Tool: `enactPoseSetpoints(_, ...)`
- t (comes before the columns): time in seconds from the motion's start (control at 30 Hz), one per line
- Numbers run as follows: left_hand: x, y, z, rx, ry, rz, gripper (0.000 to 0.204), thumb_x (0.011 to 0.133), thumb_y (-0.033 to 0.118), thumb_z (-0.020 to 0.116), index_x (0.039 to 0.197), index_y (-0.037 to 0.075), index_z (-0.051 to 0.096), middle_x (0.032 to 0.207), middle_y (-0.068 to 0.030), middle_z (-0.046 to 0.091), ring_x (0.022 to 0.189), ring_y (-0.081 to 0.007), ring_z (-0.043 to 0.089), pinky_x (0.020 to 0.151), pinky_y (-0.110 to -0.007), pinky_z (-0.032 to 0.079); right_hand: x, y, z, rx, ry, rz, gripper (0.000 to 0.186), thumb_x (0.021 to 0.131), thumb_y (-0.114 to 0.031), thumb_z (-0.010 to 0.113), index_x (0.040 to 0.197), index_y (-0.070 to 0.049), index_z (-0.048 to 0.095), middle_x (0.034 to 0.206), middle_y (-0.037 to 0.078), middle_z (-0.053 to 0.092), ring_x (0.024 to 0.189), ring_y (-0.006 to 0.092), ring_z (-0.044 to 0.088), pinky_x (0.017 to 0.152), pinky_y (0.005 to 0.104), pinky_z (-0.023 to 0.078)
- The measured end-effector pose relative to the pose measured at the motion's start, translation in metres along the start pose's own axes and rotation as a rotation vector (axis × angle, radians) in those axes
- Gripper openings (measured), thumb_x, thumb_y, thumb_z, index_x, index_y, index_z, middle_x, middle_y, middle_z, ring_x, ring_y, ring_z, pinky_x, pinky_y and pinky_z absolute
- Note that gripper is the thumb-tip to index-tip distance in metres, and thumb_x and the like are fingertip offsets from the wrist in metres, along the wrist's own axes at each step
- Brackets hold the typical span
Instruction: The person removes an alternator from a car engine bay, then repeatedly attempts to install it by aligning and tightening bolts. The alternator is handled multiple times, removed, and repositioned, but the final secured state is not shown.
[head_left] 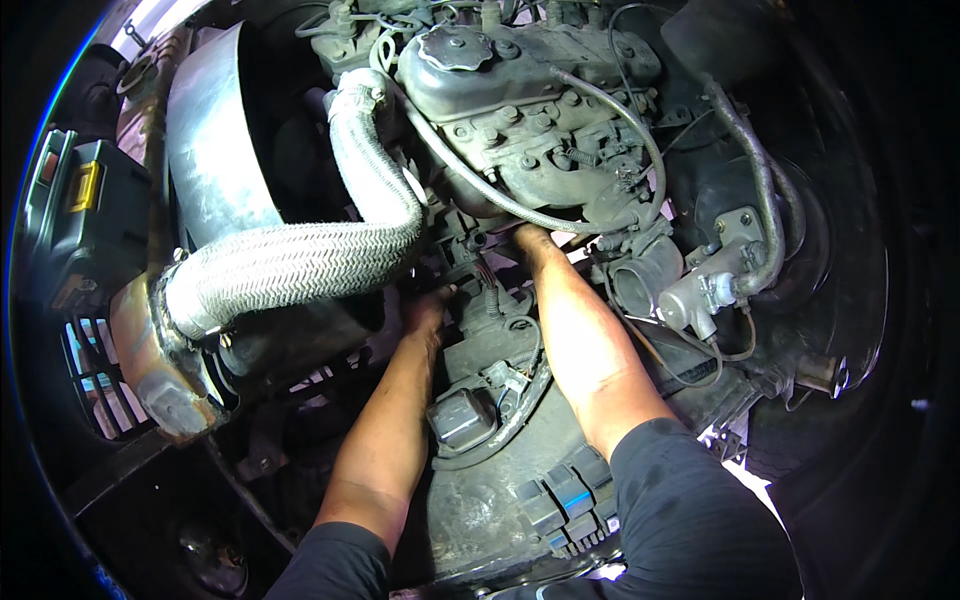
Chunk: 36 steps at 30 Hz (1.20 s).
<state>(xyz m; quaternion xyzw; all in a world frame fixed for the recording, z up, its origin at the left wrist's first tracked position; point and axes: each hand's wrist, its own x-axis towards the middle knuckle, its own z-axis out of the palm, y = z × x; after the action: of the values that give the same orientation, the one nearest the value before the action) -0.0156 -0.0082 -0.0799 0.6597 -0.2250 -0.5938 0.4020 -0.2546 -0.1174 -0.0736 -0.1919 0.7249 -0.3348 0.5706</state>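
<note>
Engine [545, 130] sits ahead of you, your right hand [534, 243] at its lower side, your left hand [428, 309] near the braided hose [300, 262]; fingers mostly hidden, whether they're closed cannot be told.

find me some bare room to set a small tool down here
Mainly the grey panel between the square black box and the black connector block, right of the left forearm. Crowded: around the left hand and right hand, among wiring, the braided hose and the engine.

rough braided hose [300, 260], matt metal engine [520, 130]
</note>
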Motion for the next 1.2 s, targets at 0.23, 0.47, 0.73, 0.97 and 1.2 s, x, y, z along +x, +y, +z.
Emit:
enactPoseSetpoints(0.23,0.006,-0.008,0.002,-0.038,0.024,-0.006,0.029,0.085,-0.003,0.078,0.112,0.001,0.068,0.098,-0.0053,0.069,0.085,-0.0186,0.064,0.076,-0.036,0.052,-0.013,-0.007,0.005,0.151,-0.111,0.132,0.037,0.114,-0.032,0.037,0.138,-0.013,0.058,0.132,0.01,0.065,0.114,0.026,0.066,0.097,0.0409,0.06)
enactPoseSetpoints(0.47,0.007,-0.002,0.002,0.016,0.008,-0.033,0.047,0.085,0.002,0.082,0.128,0.001,0.064,0.12,-0.0103,0.068,0.108,-0.0234,0.063,0.092,-0.04,0.052,-0.008,0.007,0.0,0.179,-0.148,0.146,0.038,0.114,-0.033,0.037,0.141,-0.014,0.057,0.134,0.01,0.064,0.115,0.0269,0.066,0.095,0.0416,0.063)
enactPoseSetpoints(0.73,-0.002,0.009,0.003,0.158,0.031,-0.192,0.074,0.082,0.005,0.087,0.148,0.001,0.056,0.146,-0.0149,0.063,0.129,-0.0284,0.061,0.106,-0.041,0.05,0.054,0.058,-0.016,-0.476,-0.394,-0.55,0.044,0.107,-0.031,0.061,0.144,-0.01,0.057,0.141,0.013,0.064,0.129,0.0301,0.061,0.102,0.0397,0.057)
enactPoseSetpoints(0.97,-0.006,0.021,0.003,-0.199,-0.057,-0.174,0.069,0.083,0.003,0.085,0.145,-0.001,0.055,0.139,-0.0157,0.065,0.117,-0.0277,0.063,0.097,-0.04,0.052,0.019,0.023,-0.016,-1.185,-0.383,-0.388,0.043,0.109,-0.019,0.057,0.15,-0.01,0.051,0.15,0.01,0.057,0.135,0.0214,0.054,0.104,0.0337,0.057)
enactPoseSetpoints(1.2,-0.027,0.042,0.013,-0.103,0.045,-0.097,0.071,0.081,-0.006,0.083,0.146,-0.004,0.053,0.142,-0.0168,0.063,0.117,-0.0282,0.063,0.096,-0.04,0.052,0.065,0.074,-0.028,-0.481,-0.501,-0.955,0.054,0.096,-0.051,0.069,0.138,-0.017,0.065,0.139,0.015,0.066,0.125,0.0377,0.065,0.102,0.0453,0.056)
